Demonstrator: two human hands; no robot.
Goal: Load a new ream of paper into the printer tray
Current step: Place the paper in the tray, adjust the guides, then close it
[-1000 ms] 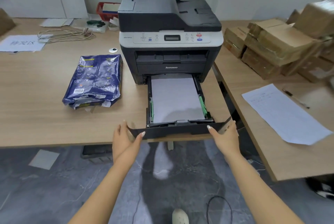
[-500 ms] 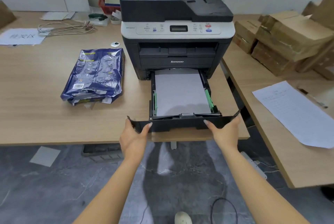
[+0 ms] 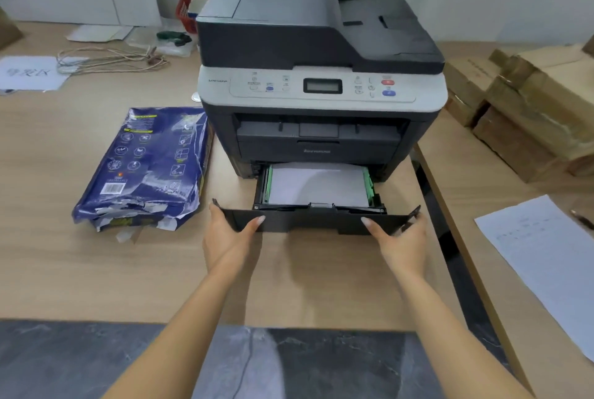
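The printer (image 3: 318, 77) stands on a wooden table (image 3: 80, 270), and its paper tray (image 3: 318, 221) is partly pulled out toward the near side, with the far part inside the machine. White paper (image 3: 318, 184) lies flat in the tray between green side guides. The left hand (image 3: 229, 237) holds the left end of the tray's dark front panel: the thumb lies across the front face and the other fingers wrap behind the left edge, so the hand is closed around the panel. The right hand (image 3: 401, 239) holds the right end in the same way, thumb on the front and fingers curled around the right corner. Both forearms reach over the near edge of the table. Left of the printer, just beside its body, lies the blue ream wrapper (image 3: 144, 167); its near end is torn open and looks partly flat. Between the hands and the table edge the wood is bare. At the far left lie a printed sheet (image 3: 29, 72), a bundle of thin cord (image 3: 109, 59) and a red basket (image 3: 188, 12) behind the printer. On the right stands a second table (image 3: 466, 205), apart by a narrow dark gap, with cardboard boxes (image 3: 530, 109) at the far side and a white sheet (image 3: 546, 257) nearer.
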